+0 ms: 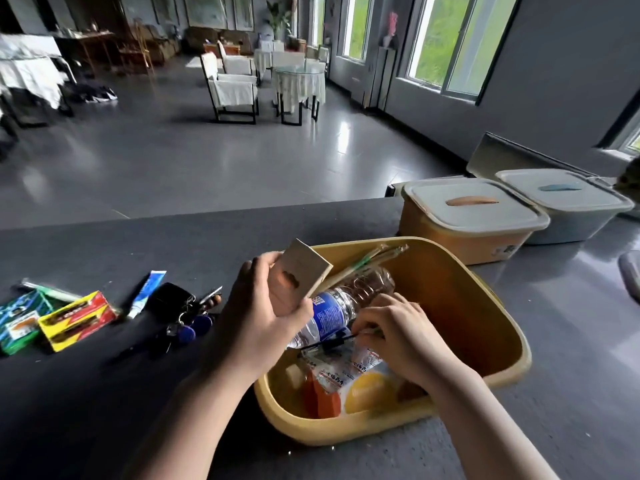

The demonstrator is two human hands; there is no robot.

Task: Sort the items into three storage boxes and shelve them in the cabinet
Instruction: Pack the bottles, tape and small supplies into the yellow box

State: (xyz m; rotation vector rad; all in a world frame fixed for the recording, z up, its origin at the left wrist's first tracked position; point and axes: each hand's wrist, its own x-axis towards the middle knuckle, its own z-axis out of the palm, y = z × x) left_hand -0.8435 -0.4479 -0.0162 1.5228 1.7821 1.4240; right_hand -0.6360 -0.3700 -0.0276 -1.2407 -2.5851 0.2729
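My right hand [398, 336] pinches a thin black cable [332, 342] inside the yellow box [502, 341], just under the bottle [343, 306] lying slantwise, while my left hand [266, 306] holds a card [301, 275].

We note the open box [485, 306] near centre; two lidded boxes [474, 220] far right; small packs [76, 320] and keys [187, 320] left.

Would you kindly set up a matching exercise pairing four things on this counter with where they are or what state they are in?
Things:
1. water bottle
2. keys
3. orange box
4. small card

States:
A. lidded, beside the grey box
B. held up in the left hand
C. lying in the open yellow box
D. on the counter, left of the yellow box

Pairs: 1-C, 2-D, 3-A, 4-B
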